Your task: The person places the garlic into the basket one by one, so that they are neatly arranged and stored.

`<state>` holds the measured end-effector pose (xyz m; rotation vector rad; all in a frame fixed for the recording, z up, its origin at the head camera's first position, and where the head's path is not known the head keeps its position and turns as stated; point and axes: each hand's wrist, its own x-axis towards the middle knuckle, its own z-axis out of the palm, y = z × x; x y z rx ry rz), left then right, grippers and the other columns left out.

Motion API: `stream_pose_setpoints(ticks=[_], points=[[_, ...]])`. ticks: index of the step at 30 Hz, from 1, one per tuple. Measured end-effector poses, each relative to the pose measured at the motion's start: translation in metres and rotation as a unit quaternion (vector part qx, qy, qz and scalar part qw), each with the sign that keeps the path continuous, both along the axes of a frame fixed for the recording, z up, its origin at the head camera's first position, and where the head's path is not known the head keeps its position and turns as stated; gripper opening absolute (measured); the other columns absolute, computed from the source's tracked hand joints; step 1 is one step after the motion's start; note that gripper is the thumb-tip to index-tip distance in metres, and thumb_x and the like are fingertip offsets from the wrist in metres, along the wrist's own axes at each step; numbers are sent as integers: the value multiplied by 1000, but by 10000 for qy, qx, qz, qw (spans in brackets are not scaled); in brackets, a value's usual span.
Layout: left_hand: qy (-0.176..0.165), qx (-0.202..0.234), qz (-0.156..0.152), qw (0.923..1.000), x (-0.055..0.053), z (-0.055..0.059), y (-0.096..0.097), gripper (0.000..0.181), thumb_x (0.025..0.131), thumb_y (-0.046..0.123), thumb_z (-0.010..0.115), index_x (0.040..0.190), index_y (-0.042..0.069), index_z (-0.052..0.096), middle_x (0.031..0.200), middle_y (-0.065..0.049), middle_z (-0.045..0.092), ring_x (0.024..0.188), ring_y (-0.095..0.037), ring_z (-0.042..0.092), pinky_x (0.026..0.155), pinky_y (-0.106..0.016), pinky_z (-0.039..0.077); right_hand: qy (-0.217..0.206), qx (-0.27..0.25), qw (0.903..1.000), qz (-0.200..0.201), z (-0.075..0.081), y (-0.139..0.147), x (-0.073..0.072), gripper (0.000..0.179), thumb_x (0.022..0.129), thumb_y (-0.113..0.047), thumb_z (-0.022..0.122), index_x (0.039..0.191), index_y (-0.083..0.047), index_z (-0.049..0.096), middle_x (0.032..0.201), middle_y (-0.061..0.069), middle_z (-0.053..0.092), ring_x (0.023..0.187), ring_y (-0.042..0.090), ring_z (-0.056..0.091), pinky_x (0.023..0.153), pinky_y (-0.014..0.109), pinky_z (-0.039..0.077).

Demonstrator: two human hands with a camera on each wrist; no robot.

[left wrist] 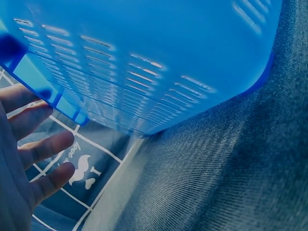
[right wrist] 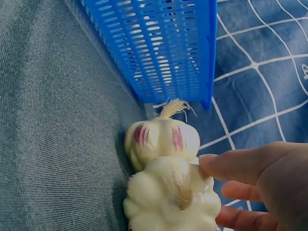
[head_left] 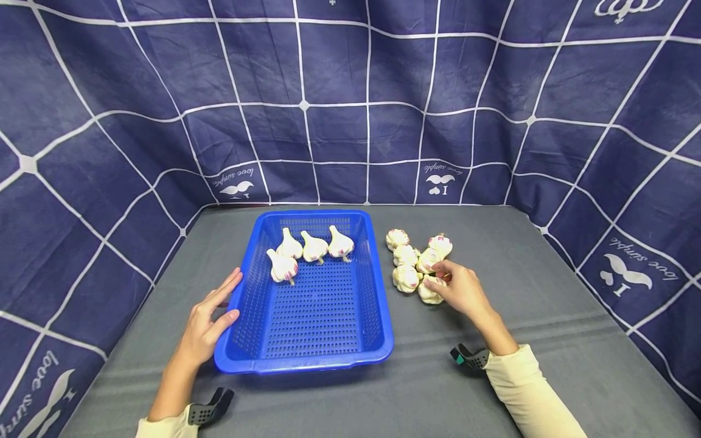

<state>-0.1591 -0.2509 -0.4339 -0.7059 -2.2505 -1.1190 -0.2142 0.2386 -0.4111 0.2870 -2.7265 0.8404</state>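
A blue plastic basket (head_left: 314, 328) with slotted sides sits on the grey surface, with several white garlic bulbs (head_left: 314, 247) in its far half. My left hand (head_left: 205, 322) rests against the basket's left rim, fingers extended; its fingers (left wrist: 53, 144) show beside the slotted wall. To the right of the basket lies a cluster of white, purple-streaked garlic bulbs (head_left: 405, 278). At the cluster's near end, my right hand (head_left: 462, 292) pinches a garlic bulb (head_left: 429, 292). In the right wrist view the thumb (right wrist: 231, 166) lies over that bulb's edge, with fingertips partly hidden behind it.
A navy curtain (head_left: 339, 140) with white grid lines stands behind and along both sides of the grey tabletop (head_left: 438, 377). Dark wrist straps (head_left: 205, 413) sit at the cuffs of the cream sleeves (head_left: 531, 389).
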Motion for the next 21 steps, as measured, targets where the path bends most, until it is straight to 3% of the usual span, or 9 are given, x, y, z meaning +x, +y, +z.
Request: stream_pose_setpoints(ticks=[10, 21], points=[[-148, -7, 36, 9999, 1, 2, 1, 57, 76, 1, 55, 133, 5, 48, 138, -11, 43, 108, -6, 49, 77, -25, 40, 177, 329, 9993, 98, 0, -1, 5, 34, 73, -29, 74, 98, -8, 68, 79, 4, 61, 68, 17, 55, 58, 36, 40], [-87, 39, -12, 10000, 0, -1, 0, 56, 76, 3, 54, 132, 3, 48, 138, -14, 43, 110, -6, 48, 77, -20, 38, 503, 646, 9966, -84, -5, -5, 4, 40, 61, -40, 81, 82, -10, 66, 70, 0, 59, 66, 21, 52, 64, 41, 39]])
